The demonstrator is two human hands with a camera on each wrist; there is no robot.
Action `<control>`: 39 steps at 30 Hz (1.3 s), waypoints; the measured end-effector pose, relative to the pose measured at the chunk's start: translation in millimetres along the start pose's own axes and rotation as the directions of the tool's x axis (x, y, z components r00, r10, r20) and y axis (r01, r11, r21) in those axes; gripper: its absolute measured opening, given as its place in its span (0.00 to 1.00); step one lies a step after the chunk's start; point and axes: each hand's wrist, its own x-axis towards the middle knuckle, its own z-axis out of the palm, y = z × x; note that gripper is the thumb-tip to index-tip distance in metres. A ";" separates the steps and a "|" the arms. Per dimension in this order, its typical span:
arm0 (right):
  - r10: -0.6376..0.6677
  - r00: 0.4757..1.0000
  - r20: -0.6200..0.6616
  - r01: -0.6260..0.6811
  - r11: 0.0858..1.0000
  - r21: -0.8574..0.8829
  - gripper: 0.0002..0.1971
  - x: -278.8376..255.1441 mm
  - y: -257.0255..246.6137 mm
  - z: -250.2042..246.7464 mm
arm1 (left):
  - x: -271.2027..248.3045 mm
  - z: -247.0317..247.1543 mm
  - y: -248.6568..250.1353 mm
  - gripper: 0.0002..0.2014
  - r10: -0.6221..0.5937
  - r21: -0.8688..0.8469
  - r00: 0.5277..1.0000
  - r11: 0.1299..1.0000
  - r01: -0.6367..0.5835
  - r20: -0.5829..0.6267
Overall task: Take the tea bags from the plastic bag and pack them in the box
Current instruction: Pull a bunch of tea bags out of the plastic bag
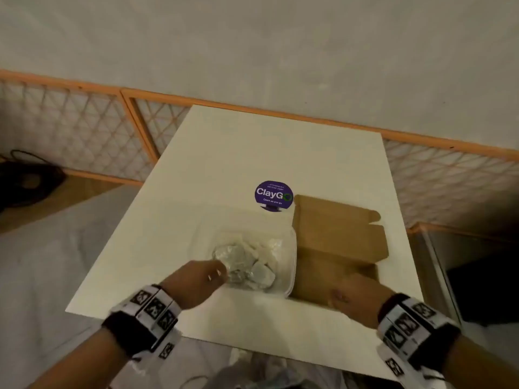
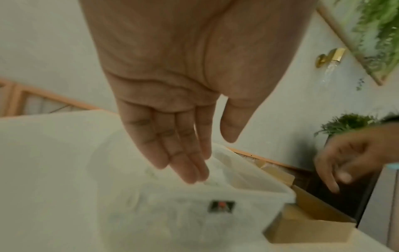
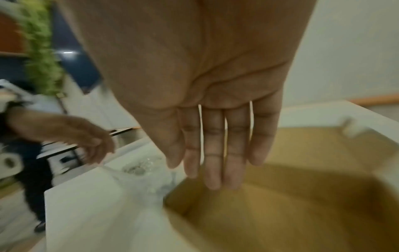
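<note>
Tea bags (image 1: pixel 247 262) sit heaped in the plastic bag (image 1: pixel 280 242) on the counter (image 1: pixel 224 153), none yet in the box (image 1: pixel 337 248).

Judged an opening step: left hand (image 1: pixel 196 279), grip loose and empty, fingers (image 2: pixel 185 170) at the bag's mouth, needs to pinch one; right hand (image 1: pixel 356 296) hovers spread over the box, which runs away from the person, lid flap at the far end.
</note>
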 end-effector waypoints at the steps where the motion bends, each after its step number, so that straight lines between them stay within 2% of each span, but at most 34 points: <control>1: -0.066 0.995 -0.073 0.065 0.998 -0.009 0.14 28.2 -10.4 8.5 | 14.5 10.6 -16.0 0.13 0.024 0.055 0.997 0.998 -0.020 -0.072; 3: -0.138 0.976 -0.168 0.132 0.990 -0.046 0.09 45.4 -22.3 -10.5 | 35.7 -4.0 -14.2 0.16 0.100 0.197 0.989 0.977 -0.078 -0.107; 5: -0.219 0.964 -0.153 0.199 0.971 -0.135 0.12 65.9 -34.7 -20.5 | 53.6 -14.1 -14.7 0.21 0.145 0.337 0.986 0.935 -0.111 -0.079; 8: -0.270 0.949 -0.163 0.198 0.913 -0.357 0.18 104.0 -42.7 -10.2 | 79.8 -3.1 -31.9 0.30 0.065 0.489 0.998 0.871 -0.045 -0.023; 10: -0.294 0.937 -0.190 0.203 0.898 -0.391 0.20 122.0 -47.3 1.1 | 90.4 5.9 -40.0 0.35 0.024 0.498 1.000 0.867 -0.013 -0.017; 13: -0.256 0.950 -0.180 0.176 0.913 -0.369 0.24 137.2 -48.0 18.6 | 97.4 14.8 -44.5 0.37 0.045 0.458 0.999 0.888 -0.031 -0.021; 16: -0.268 0.926 -0.267 0.162 0.918 -0.361 0.36 145.0 -47.6 26.9 | 96.8 14.0 -41.6 0.45 -0.028 0.398 0.999 0.916 0.043 -0.045; 17: -0.265 0.918 -0.294 0.153 0.923 -0.353 0.41 144.9 -48.7 27.2 | 95.5 14.1 -40.3 0.43 -0.042 0.408 0.997 0.911 0.062 -0.058; 20: -0.248 0.908 -0.338 0.116 0.923 -0.366 0.52 147.8 -49.0 31.2 | 91.5 17.0 -38.2 0.23 0.039 0.439 0.990 0.898 0.024 -0.134; 21: -0.232 0.910 -0.344 0.102 0.929 -0.356 0.55 148.3 -50.0 31.5 | 88.3 18.1 -36.7 0.21 0.078 0.410 0.983 0.912 -0.003 -0.164; 23: -0.214 0.902 -0.375 0.107 0.952 -0.286 0.61 146.5 -52.7 31.1 | 81.4 18.0 -33.3 0.24 0.129 0.325 0.967 0.944 -0.053 -0.219; 25: -0.209 0.873 -0.441 0.120 0.968 -0.222 0.61 141.6 -54.5 31.6 | 75.1 18.4 -29.6 0.19 0.200 0.210 0.942 0.967 -0.146 -0.269; 27: -0.186 0.859 -0.477 0.098 0.974 -0.205 0.52 134.3 -56.6 30.0 | 66.6 19.1 -22.3 0.14 0.287 0.109 0.910 0.958 -0.266 -0.300; 29: -0.165 0.837 -0.521 0.109 0.985 -0.137 0.40 125.7 -59.6 25.4 | 58.3 17.7 -13.9 0.15 0.333 0.007 0.872 0.935 -0.354 -0.358; 31: -0.151 0.804 -0.576 0.142 0.988 -0.061 0.30 117.9 -61.8 21.2 | 50.3 17.6 -9.1 0.14 0.364 -0.037 0.806 0.903 -0.429 -0.466; 32: -0.149 0.783 -0.604 0.156 0.987 -0.042 0.24 114.5 -62.0 20.2 | 46.9 19.8 -8.4 0.14 0.373 -0.004 0.755 0.895 -0.445 -0.539; 34: -0.148 0.727 -0.671 0.167 0.985 -0.037 0.15 107.2 -62.1 21.6 | 41.7 30.8 -12.0 0.22 0.387 0.111 0.638 0.897 -0.428 -0.666; 36: -0.141 0.662 -0.736 0.174 0.984 -0.033 0.09 99.4 -60.9 26.7 | 29.4 48.2 -13.5 0.27 0.341 0.145 0.497 0.909 -0.391 -0.798; 37: -0.136 0.625 -0.768 0.178 0.984 -0.029 0.07 95.5 -60.3 29.5 | 21.6 57.6 -13.3 0.25 0.308 0.143 0.410 0.911 -0.386 -0.858; 38: -0.129 0.586 -0.800 0.187 0.982 -0.021 0.05 91.7 -59.7 32.3 | 15.2 66.3 -13.8 0.20 0.277 0.131 0.345 0.911 -0.390 -0.897; 39: -0.122 0.544 -0.830 0.204 0.979 -0.010 0.05 87.2 -59.3 34.4 | 8.8 73.8 -14.3 0.15 0.246 0.101 0.334 0.912 -0.397 -0.910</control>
